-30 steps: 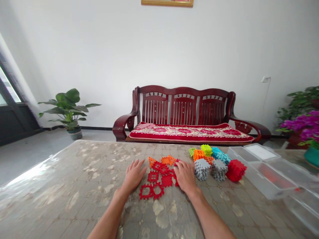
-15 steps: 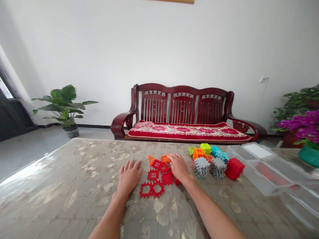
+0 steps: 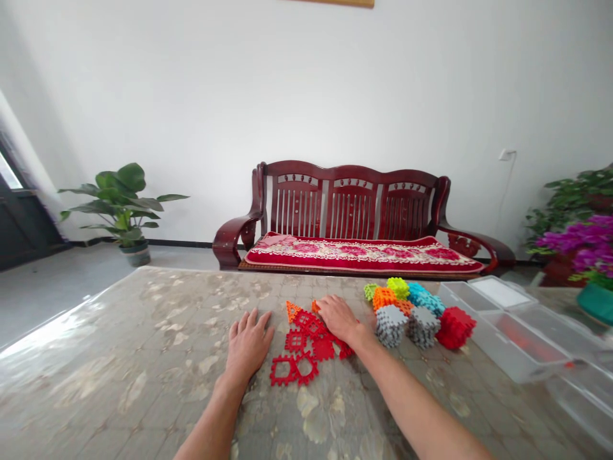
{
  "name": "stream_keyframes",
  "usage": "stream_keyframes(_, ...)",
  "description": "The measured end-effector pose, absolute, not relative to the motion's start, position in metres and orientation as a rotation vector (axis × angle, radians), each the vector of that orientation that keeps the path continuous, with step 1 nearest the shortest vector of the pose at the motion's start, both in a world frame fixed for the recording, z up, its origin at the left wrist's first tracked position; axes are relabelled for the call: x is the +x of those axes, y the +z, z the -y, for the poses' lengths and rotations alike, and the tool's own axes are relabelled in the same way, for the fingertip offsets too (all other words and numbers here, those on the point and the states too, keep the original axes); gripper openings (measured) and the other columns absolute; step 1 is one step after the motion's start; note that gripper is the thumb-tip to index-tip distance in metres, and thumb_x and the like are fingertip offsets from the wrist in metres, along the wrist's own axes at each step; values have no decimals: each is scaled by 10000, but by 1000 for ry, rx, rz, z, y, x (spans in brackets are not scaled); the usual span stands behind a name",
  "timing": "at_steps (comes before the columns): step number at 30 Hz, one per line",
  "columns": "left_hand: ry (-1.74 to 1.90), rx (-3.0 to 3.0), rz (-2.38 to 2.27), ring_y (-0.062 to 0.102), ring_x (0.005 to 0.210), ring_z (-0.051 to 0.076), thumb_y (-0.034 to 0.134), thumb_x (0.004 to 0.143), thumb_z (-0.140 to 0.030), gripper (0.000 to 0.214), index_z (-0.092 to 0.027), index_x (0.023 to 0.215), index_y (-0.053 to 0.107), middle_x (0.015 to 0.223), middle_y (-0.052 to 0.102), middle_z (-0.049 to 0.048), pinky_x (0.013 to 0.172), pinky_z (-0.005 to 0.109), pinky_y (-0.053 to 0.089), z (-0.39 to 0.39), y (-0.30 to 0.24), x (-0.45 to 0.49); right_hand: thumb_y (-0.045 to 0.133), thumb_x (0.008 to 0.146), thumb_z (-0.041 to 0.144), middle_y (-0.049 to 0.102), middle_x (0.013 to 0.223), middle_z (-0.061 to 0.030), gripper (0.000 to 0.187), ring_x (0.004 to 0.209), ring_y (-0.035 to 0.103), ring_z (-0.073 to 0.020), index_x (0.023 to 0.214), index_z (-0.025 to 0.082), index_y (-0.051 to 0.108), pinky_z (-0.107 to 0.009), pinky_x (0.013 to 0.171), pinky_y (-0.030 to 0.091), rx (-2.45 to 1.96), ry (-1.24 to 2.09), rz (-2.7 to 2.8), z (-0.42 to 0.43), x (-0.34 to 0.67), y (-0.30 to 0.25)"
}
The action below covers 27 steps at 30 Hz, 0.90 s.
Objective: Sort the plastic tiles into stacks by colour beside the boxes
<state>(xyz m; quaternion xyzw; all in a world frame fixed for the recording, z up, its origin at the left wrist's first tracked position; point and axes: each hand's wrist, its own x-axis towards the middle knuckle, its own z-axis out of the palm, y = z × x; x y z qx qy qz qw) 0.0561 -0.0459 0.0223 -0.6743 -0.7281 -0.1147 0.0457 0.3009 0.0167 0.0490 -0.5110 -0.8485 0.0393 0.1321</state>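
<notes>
My left hand (image 3: 249, 342) lies flat on the patterned tablecloth with its fingers spread, left of the red tiles and holding nothing. My right hand (image 3: 338, 316) bends over an orange interlocking tile (image 3: 315, 307), fingers closed on it; only the tile's left edge shows. Between the hands lie several red toothed tiles, among them a window-patterned square (image 3: 295, 341) and a solid one (image 3: 323, 349). Nearest me are two red open frames (image 3: 283, 370). An orange triangle tile (image 3: 292, 311) sits at the far end. Red pieces (image 3: 345, 349) are partly hidden under my right wrist.
Right of my right hand stand stacked tiles: grey (image 3: 390, 326), darker grey (image 3: 423, 327), red (image 3: 456, 328), orange (image 3: 384, 298), yellow-green (image 3: 398, 287) and blue (image 3: 426, 299). Clear plastic boxes (image 3: 514, 348) lie farther right. A wooden sofa (image 3: 349, 204) stands beyond the table.
My right hand has shifted slightly left over the orange tile and now covers most of it. My left hand stays in place on the table.
</notes>
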Motion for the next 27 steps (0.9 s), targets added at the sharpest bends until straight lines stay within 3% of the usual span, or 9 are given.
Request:
stream_keyframes(6,-358,-2075,2208,423,1389,313,422,957,-363,456,-276,1379,572,1486,510,120,1134,498,302,46,23,56,314,1009,221,729,1074,-90,384,1003,635,-185,1110,186,683,-268,864,430,-1645,188,2220,-33,309,48)
stream_keyframes(11,-342,-2066,2218,423,1395,309,434,958,-353,450,-278,1379,573,1482,516,116,1137,496,303,46,23,57,364,978,214,755,1010,-51,364,926,659,-159,1002,209,727,-218,760,429,-1724,281,2127,-42,316,47)
stream_keyframes(17,-347,-2063,2222,429,1388,306,440,960,-345,443,-273,1375,576,1488,508,121,1134,492,306,47,26,58,432,928,195,687,1254,-56,365,1178,574,-193,1191,209,685,-266,987,383,-1768,216,2097,-33,322,51)
stream_keyframes(23,-320,-2057,2224,432,1386,310,434,962,-349,448,-265,1378,574,1485,512,121,1132,492,311,48,28,60,645,790,315,709,1195,-55,458,1154,572,-247,1240,231,662,-315,962,413,-1750,200,2287,-17,313,63)
stream_keyframes(27,-314,-2051,2219,432,1386,296,428,964,-357,449,-276,1383,567,1486,514,111,1133,483,308,47,27,59,674,755,261,695,1202,-82,435,1164,564,-262,1190,230,674,-348,978,398,-1738,166,2432,-15,306,68)
